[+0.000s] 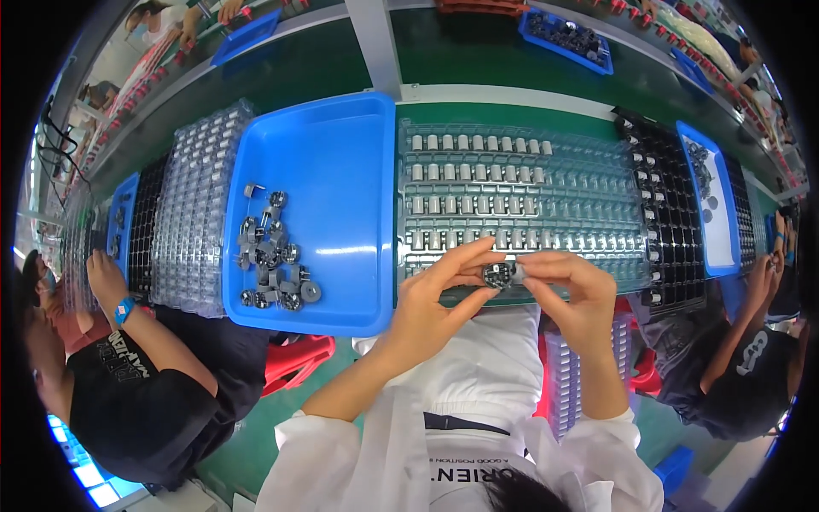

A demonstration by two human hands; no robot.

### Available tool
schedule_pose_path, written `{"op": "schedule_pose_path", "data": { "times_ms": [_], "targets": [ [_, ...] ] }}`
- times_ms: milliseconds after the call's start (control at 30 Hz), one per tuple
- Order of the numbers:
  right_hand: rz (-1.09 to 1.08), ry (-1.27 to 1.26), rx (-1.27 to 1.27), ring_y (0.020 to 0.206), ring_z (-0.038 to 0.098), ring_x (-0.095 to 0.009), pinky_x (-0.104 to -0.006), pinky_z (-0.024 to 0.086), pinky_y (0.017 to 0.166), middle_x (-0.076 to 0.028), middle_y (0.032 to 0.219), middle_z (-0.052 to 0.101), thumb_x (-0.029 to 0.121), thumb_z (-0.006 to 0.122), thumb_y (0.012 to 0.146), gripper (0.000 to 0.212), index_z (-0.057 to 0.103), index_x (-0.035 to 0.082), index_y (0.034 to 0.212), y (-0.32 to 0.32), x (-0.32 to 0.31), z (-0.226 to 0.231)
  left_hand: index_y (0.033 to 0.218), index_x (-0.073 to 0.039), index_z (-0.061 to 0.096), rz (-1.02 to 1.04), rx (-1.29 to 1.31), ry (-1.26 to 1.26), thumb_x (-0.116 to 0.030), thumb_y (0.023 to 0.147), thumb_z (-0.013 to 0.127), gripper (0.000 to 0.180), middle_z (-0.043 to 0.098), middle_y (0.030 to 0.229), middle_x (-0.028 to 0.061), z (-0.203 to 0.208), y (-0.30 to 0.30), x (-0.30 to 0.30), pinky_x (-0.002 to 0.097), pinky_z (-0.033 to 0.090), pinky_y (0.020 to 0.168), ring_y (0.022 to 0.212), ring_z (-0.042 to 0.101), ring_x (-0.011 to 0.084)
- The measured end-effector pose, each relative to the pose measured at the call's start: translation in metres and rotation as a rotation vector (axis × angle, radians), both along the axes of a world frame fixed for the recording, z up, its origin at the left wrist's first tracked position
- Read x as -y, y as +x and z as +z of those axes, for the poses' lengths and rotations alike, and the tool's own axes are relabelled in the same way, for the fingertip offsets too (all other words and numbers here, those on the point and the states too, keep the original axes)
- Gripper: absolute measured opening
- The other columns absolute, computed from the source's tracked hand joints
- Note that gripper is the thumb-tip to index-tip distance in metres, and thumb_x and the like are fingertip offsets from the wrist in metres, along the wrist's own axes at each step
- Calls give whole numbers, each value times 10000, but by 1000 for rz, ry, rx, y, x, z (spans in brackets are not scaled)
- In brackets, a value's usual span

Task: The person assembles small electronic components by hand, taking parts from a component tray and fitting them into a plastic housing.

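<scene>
Over the near edge of a clear plastic tray (589, 196), my two hands meet around a small round part with a black and silver face (496, 275). My left hand (439, 290) pinches it between thumb and fingers. From the other side, the closed fingertips of my right hand (576, 290) grip a small grey piece (518, 273) against that part. Whether the two pieces are joined I cannot tell. Rows of silver cylinders (478, 173) stand in the left part of the clear tray. To its left, a blue tray (341, 256) holds several loose grey and black parts (271, 243).
Stacked clear trays (192, 205) flank the blue tray; a black tray (661, 205) borders the clear tray on the right. A metal post (374, 43) rises behind. Co-workers sit at left (153, 367) and right (742, 358). A red stool (294, 363) is at lower left.
</scene>
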State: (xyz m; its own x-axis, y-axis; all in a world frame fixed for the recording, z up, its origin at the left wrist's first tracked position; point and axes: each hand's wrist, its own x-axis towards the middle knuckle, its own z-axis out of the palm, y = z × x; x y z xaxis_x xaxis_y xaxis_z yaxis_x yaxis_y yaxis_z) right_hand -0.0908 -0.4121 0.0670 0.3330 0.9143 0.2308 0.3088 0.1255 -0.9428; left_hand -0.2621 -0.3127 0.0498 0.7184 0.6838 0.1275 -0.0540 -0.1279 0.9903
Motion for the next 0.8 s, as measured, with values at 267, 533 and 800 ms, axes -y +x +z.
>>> {"op": "schedule_pose_path", "data": {
  "times_ms": [267,533,800],
  "targets": [
    [-39,167,315,842,679,-233,-311,541,710,-113,918,703,-94,716,699,230,708,7,906,-7,4,6,1349,-36,444,-9,-39,107,34,815,670,584,640,1177,100,6,-2,6,286,546,859,959,648,160],
    [-11,263,460,834,674,-251,-309,544,701,-117,910,705,-87,726,692,226,704,-3,901,-4,4,2,1335,-16,455,-13,-22,120,29,808,681,576,635,1185,96,7,1,10,295,564,836,910,659,156],
    [7,236,502,836,669,-259,-314,526,729,-128,903,700,-107,707,700,209,701,-12,887,-7,3,4,1334,-8,454,-34,-13,140,27,817,676,564,636,1190,107,6,0,7,289,566,814,890,662,151]
  ]
}}
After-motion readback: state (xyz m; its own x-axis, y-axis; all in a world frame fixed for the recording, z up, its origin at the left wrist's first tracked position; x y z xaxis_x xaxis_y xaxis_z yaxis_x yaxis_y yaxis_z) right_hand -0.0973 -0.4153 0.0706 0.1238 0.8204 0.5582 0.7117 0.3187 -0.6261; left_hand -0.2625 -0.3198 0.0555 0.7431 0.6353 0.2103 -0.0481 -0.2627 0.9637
